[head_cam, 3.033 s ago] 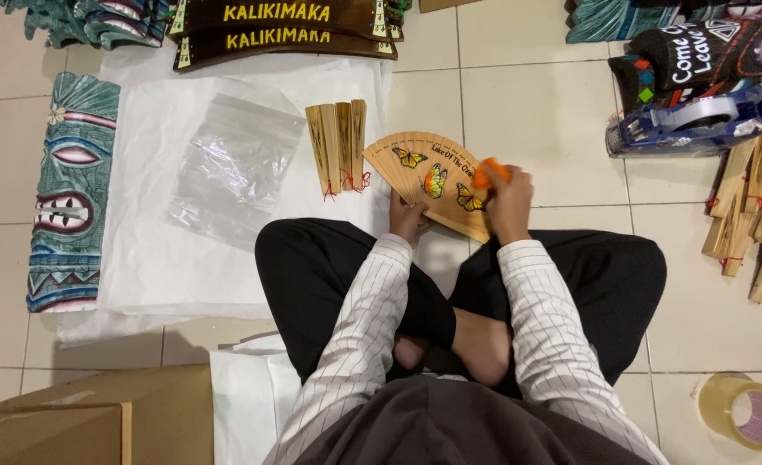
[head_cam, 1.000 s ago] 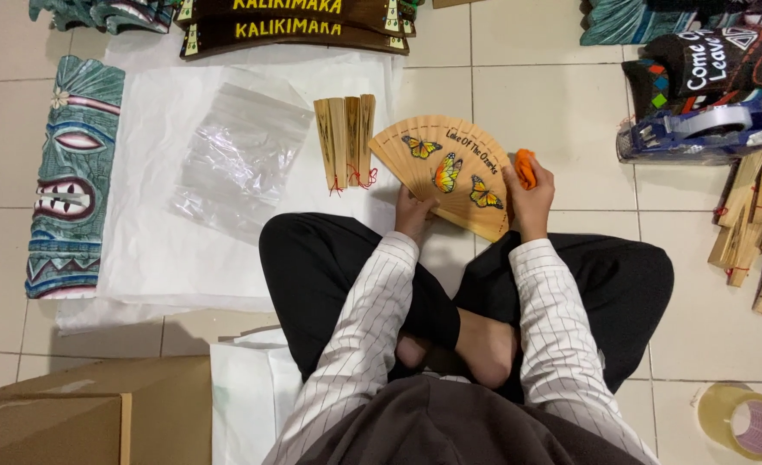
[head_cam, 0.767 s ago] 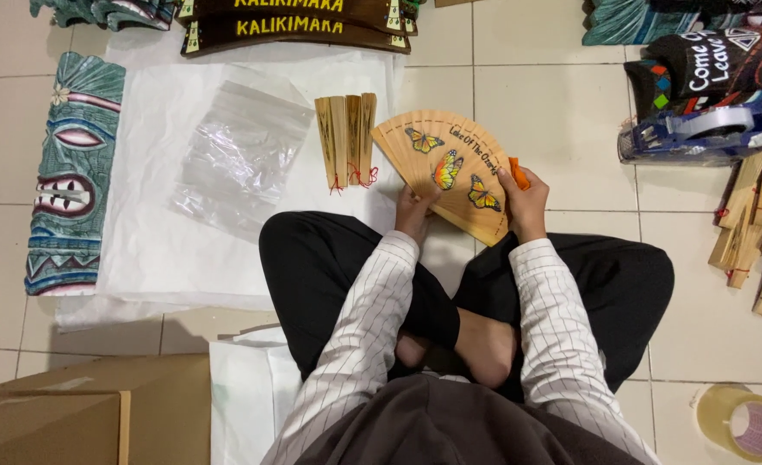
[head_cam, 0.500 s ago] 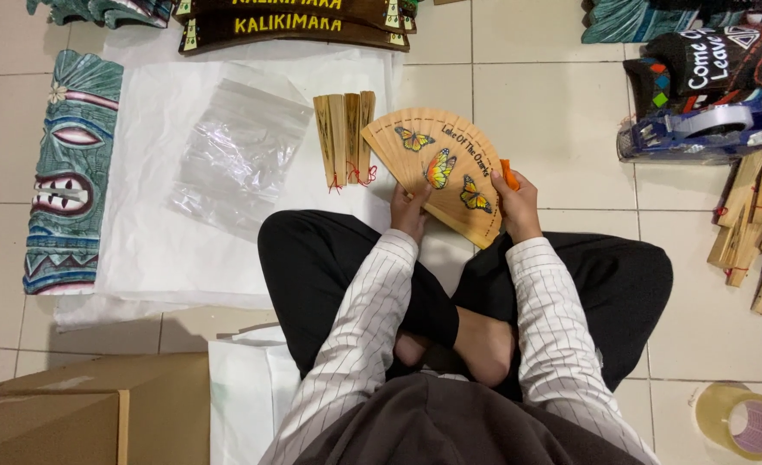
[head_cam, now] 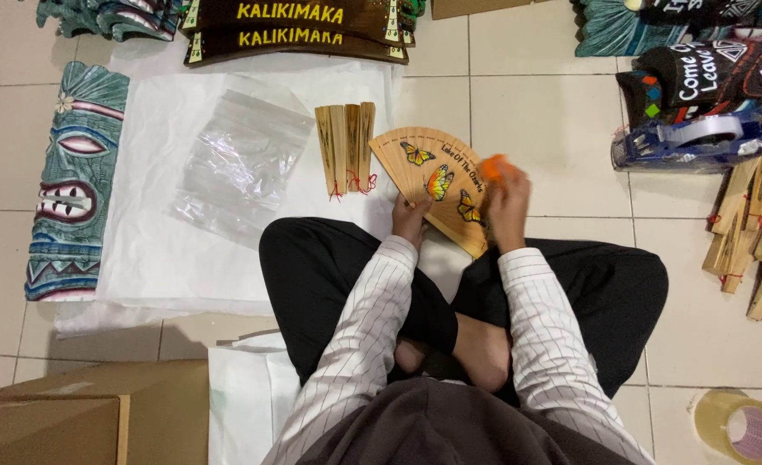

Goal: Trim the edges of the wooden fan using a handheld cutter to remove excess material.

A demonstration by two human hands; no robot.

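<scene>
A wooden folding fan (head_cam: 424,168) painted with butterflies is spread open above my crossed legs. My left hand (head_cam: 410,217) grips its base at the lower left. My right hand (head_cam: 506,202) rests over the fan's right side and holds a small orange object (head_cam: 491,165), blurred by motion. Two folded wooden fans (head_cam: 345,146) with red cords lie side by side on the white sheet just left of the open fan.
A clear plastic bag (head_cam: 239,164) lies on a white sheet (head_cam: 157,250). A teal carved mask (head_cam: 75,181) is at left, dark carved signs (head_cam: 295,30) at top. A blue tape dispenser (head_cam: 699,138), more folded fans (head_cam: 755,228), a tape roll (head_cam: 738,426) and a cardboard box (head_cam: 71,418) surround me.
The open fan has shifted slightly left and tilted. My right hand with the orange object has moved from the fan's right edge up over its face.
</scene>
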